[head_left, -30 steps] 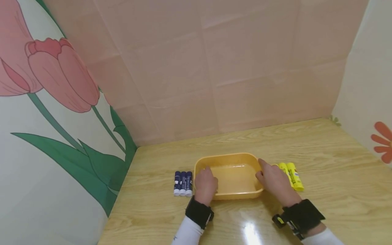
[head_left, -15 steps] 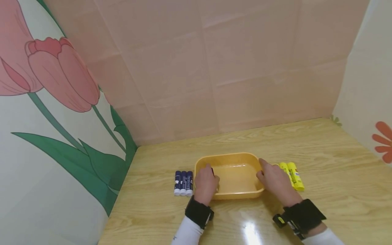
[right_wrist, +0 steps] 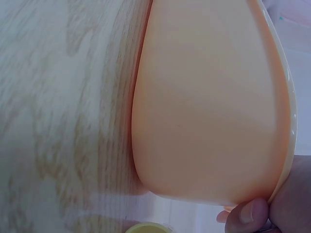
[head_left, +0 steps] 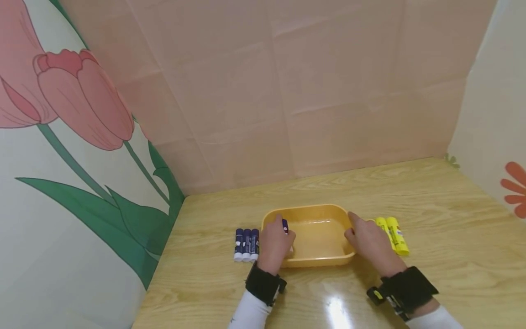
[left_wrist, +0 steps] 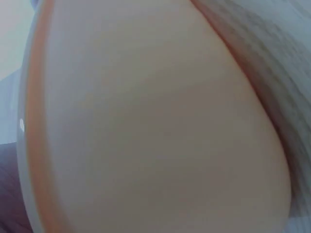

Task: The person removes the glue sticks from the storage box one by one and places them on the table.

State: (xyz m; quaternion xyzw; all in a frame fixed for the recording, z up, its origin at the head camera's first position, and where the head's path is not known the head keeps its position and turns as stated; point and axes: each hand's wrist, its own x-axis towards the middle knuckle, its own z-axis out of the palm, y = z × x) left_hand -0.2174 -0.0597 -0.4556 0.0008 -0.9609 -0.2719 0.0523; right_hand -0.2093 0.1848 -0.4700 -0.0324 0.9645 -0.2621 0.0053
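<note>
My left hand (head_left: 274, 243) sits at the left end of the yellow tub (head_left: 314, 212), and between its fingers I pinch a blue glue stick (head_left: 285, 225) whose dark cap pokes up just over the tub's left rim. From the head view the stick looks to be above the inside edge of the tub, though my fingers cover most of it, so I cannot tell whether its lower end touches the plastic. My right hand (head_left: 369, 242) grips the right end of the tub, fingers curled over the rim; in the right wrist view a fingertip (right_wrist: 249, 211) presses against the tub's outer wall (right_wrist: 204, 97) close to its lip. The left wrist view shows only the tub's smooth pale-orange side (left_wrist: 155, 126), very close and blurred, with a strip of wood grain beside it. The tub stands flat on the wooden table (head_left: 431, 237), near the front edge and roughly in the middle. Three more blue glue sticks (head_left: 246, 238) lie side by side on the table just left of my left hand, packed touching each other. Two yellow glue sticks (head_left: 392, 235) lie together just right of my right hand, beside the tub's right end. Both wrists wear black straps over white sleeves.
</note>
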